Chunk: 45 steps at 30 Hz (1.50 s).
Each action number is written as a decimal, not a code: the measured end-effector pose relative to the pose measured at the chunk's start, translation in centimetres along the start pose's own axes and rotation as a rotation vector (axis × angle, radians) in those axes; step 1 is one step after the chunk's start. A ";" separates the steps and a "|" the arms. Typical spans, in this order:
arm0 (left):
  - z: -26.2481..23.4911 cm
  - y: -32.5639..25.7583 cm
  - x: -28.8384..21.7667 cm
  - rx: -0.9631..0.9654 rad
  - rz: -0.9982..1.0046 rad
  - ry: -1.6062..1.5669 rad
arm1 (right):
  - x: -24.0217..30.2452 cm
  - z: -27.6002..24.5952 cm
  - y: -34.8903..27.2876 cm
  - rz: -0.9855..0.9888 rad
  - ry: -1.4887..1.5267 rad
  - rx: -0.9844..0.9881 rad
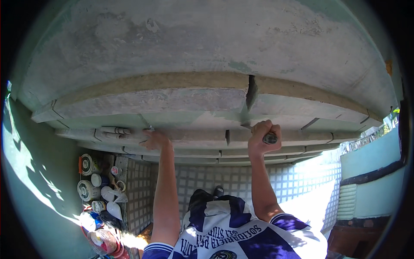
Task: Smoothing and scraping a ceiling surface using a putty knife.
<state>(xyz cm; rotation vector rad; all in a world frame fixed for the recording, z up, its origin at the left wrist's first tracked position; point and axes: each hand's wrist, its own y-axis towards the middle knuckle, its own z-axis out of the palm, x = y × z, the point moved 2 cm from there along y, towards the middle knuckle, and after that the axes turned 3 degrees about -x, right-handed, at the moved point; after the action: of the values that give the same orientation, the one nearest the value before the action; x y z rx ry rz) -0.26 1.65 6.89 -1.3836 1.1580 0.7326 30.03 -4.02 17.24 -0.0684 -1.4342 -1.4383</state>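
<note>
My right hand is wrapped round the dark, rounded handle of a scraper. The scraper's thin blade points left, against the pale surface between two long ledges. On the left, my left hand rests on the lower ledge with its fingers apart. A small light spot shows at its fingertip, too small to make out. Above both hands runs the thicker upper ledge, split by a dark gap near the middle. Its pale grey and greenish faces look patchy and worn.
Several rolled or folded pale pieces lie on the lower ledge, left of my left hand. Paint tubs and cans crowd the lower left beside a green wall. Below is a tiled floor, sunlit at right. A dark brown piece stands lower right.
</note>
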 end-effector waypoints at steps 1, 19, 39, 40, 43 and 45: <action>-0.2 -0.1 -0.3 0.012 -0.006 -0.016 | 0.1 0.1 -0.2 0.114 0.061 0.042; 0.2 -0.1 -0.3 0.028 0.001 -0.047 | 2.4 0.2 0.8 -0.004 0.281 -0.012; 0.6 1.2 0.4 -0.026 0.045 -0.028 | 4.4 0.1 2.1 0.046 0.360 -0.053; 0.7 0.8 0.3 -0.013 0.046 -0.023 | 3.2 0.3 2.0 0.041 0.361 -0.054; 0.1 0.4 0.3 -0.001 0.034 0.005 | -0.8 -0.4 0.3 0.050 0.020 0.044; 0.3 0.9 -0.1 -0.027 0.022 0.006 | 2.4 0.3 0.6 0.004 0.202 0.025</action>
<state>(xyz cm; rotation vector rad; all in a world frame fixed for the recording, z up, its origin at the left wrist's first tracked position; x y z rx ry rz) -1.12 2.07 6.63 -1.3981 1.1731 0.7623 29.20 -5.08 19.28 0.0874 -1.2848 -1.3826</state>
